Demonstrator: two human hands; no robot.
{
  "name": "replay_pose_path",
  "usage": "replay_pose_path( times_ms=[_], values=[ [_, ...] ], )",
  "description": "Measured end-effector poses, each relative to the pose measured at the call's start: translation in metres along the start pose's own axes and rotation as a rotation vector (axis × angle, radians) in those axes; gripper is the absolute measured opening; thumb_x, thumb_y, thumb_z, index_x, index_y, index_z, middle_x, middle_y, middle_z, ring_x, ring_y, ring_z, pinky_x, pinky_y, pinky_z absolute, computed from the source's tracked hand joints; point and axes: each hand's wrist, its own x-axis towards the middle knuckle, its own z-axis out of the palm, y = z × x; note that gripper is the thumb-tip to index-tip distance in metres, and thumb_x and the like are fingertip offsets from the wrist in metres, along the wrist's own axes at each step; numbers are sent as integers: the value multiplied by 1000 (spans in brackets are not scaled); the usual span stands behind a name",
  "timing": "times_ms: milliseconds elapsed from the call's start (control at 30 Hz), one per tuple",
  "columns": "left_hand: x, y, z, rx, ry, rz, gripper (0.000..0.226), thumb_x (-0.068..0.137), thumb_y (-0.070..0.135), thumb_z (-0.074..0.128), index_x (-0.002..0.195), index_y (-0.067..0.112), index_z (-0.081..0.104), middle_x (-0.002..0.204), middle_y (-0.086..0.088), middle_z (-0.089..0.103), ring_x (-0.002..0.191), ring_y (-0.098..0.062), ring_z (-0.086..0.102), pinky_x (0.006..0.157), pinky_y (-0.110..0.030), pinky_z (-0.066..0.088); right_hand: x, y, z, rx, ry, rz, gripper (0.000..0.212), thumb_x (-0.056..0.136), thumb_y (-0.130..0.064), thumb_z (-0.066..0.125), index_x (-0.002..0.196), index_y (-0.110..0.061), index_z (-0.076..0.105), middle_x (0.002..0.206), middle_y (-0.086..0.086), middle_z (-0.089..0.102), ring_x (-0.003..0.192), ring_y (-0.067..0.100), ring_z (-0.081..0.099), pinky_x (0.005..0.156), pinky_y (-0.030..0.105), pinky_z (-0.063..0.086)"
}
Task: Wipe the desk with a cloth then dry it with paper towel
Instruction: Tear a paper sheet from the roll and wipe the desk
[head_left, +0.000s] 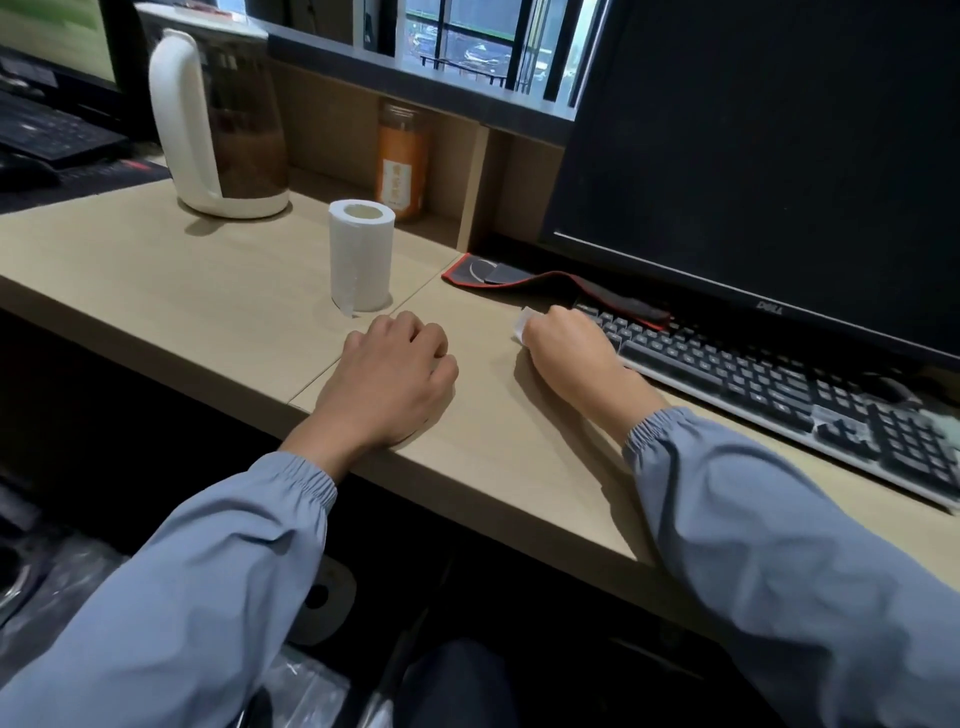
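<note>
A white paper towel roll (360, 254) stands upright on the light wooden desk (218, 306), a loose end hanging at its base. My left hand (389, 379) rests on the desk just in front of the roll, fingers curled into a loose fist with nothing in it. My right hand (569, 348) lies to the right, beside the keyboard's left end, closed on a small white wad of paper or cloth (523, 323); only a corner pokes out past the knuckles, so I cannot tell which material it is.
A black keyboard (779, 384) and a large dark monitor (769, 156) fill the right side, with a black and red mat (550, 286) folded back under them. A white kettle (218, 114) and an orange jar (402, 161) stand at the back.
</note>
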Motion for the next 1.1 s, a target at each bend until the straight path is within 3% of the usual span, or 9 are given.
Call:
replay_pose_path(
  times_ms=[267,433,500,600,700,800,900,1000,1100],
  values=[
    [0,-1,5,31,41,27,28,99,43,37,110,25,55,111,0,51,96,-22,39,81,-41,26,-91,-54,-21,127,5,-218,15,93,-14,54,91,-5,66,77,8,40,67,29,46,49,35,22],
    [0,-2,3,40,10,14,32,100,43,36,115,24,56,115,-2,52,101,-25,43,83,-42,27,-79,-39,-29,111,11,-192,20,97,-19,47,95,-7,64,84,9,53,78,31,57,60,38,42],
    [-2,0,3,45,-2,7,31,101,42,38,116,23,56,117,-3,52,104,-27,45,83,-42,29,-80,-44,-29,155,-8,-139,16,99,-16,47,95,-10,62,84,9,46,78,32,55,57,35,32],
    [-3,2,1,75,5,21,29,102,41,39,116,22,55,116,-4,51,103,-29,45,82,-44,31,-107,-74,-37,128,-3,-184,10,89,-10,58,88,-8,68,78,11,55,54,20,30,45,34,10],
    [-3,5,0,98,18,16,28,102,39,40,115,20,56,114,-5,52,101,-31,47,81,-45,35,-132,-86,-45,21,59,-301,4,63,-10,64,63,-14,66,58,4,58,54,19,49,51,32,-8],
    [-5,5,-1,108,24,41,23,103,33,45,116,19,57,114,-6,53,101,-33,48,82,-48,39,-127,-89,-40,95,-12,-281,21,83,-1,52,98,-8,65,82,12,63,89,31,55,45,34,6],
    [-5,4,-3,132,-16,46,22,101,34,47,117,21,56,117,-6,52,102,-32,47,82,-46,38,-124,-98,-37,21,134,-221,47,88,-1,41,133,-7,52,94,14,65,94,32,56,49,33,24],
    [-3,4,-4,103,-16,11,31,100,41,39,116,23,59,118,-5,55,107,-33,49,83,-47,35,-138,-100,-33,-21,122,-256,47,88,-2,38,127,-12,63,103,8,67,98,28,59,55,35,34],
    [-3,3,-3,125,-2,12,33,100,41,38,115,23,61,117,-6,56,106,-33,51,81,-47,34,-159,-70,-26,185,64,-250,41,97,-8,38,135,-14,52,128,4,60,114,25,49,67,32,37]
  ],
)
